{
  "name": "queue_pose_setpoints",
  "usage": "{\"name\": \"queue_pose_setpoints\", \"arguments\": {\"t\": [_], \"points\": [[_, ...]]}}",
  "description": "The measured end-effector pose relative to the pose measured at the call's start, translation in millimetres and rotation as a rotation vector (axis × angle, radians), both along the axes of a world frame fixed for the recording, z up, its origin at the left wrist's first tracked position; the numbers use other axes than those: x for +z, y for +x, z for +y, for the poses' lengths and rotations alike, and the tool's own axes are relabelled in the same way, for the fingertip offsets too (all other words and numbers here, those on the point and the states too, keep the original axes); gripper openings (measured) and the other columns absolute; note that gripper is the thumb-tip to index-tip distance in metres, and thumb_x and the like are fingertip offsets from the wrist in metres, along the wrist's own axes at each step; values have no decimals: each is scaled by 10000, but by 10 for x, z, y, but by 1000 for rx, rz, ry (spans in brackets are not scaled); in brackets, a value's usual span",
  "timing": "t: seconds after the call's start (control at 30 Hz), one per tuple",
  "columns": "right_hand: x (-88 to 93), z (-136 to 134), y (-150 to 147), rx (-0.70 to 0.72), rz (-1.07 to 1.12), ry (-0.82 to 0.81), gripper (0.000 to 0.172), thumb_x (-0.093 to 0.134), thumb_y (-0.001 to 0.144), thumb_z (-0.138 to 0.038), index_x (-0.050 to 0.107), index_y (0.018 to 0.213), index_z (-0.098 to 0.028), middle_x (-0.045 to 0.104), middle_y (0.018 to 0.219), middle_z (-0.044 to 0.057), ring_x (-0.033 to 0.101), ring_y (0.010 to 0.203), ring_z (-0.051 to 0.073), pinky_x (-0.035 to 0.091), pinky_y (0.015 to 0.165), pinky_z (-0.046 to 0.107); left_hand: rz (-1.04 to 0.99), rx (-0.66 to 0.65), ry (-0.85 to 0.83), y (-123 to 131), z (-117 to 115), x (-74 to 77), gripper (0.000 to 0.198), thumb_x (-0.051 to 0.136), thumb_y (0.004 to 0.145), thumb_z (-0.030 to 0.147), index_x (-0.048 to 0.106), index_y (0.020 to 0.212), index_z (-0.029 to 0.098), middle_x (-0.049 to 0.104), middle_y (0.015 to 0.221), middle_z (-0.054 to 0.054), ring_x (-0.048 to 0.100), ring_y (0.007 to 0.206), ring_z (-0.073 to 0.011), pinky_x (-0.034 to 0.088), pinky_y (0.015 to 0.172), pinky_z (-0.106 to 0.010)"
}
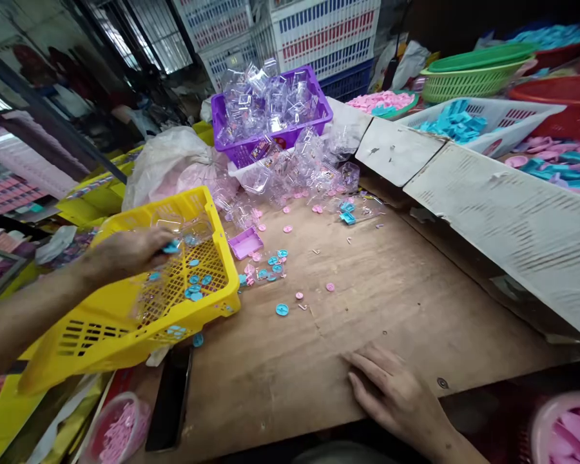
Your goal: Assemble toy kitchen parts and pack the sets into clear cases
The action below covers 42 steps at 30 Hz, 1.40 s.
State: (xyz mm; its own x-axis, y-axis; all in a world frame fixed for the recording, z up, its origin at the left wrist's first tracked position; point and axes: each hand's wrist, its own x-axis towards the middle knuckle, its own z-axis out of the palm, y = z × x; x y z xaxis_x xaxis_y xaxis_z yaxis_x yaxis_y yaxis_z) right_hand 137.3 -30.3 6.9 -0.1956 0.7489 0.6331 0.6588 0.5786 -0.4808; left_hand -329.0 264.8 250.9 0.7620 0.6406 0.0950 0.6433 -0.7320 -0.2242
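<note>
- The left hand (133, 250) pinched a blue piece (171, 247) in its fingers above the yellow basket (226, 274).
- Beside the basket, a purple tray (245, 243) sat on the worktop (280, 374).
- The right hand (397, 390) rested on the worktop, fingers slightly spread.

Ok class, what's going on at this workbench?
A person's left hand holds a small blue plastic piece over a yellow slotted plastic basket, where round blue plastic discs lie. Their right hand rests palm down on the brown wooden tabletop. Beyond, a purple plastic basket is heaped with clear plastic packages.
</note>
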Motion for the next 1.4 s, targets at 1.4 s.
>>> {"name": "queue_pose_setpoints", "arguments": {"t": [1.4], "points": [[-39, 817, -626, 374, -126, -302, 191, 719, 1081, -171, 806, 1229, -254, 793, 1232, 91, 694, 1212, 309, 580, 1175, 560, -1023, 467, -525, 1290, -2031, -2308, 184, 569, 1002, 250, 740, 1061, 215, 818, 1219, -96, 784, 1140, -248, 648, 900, -357]]}}
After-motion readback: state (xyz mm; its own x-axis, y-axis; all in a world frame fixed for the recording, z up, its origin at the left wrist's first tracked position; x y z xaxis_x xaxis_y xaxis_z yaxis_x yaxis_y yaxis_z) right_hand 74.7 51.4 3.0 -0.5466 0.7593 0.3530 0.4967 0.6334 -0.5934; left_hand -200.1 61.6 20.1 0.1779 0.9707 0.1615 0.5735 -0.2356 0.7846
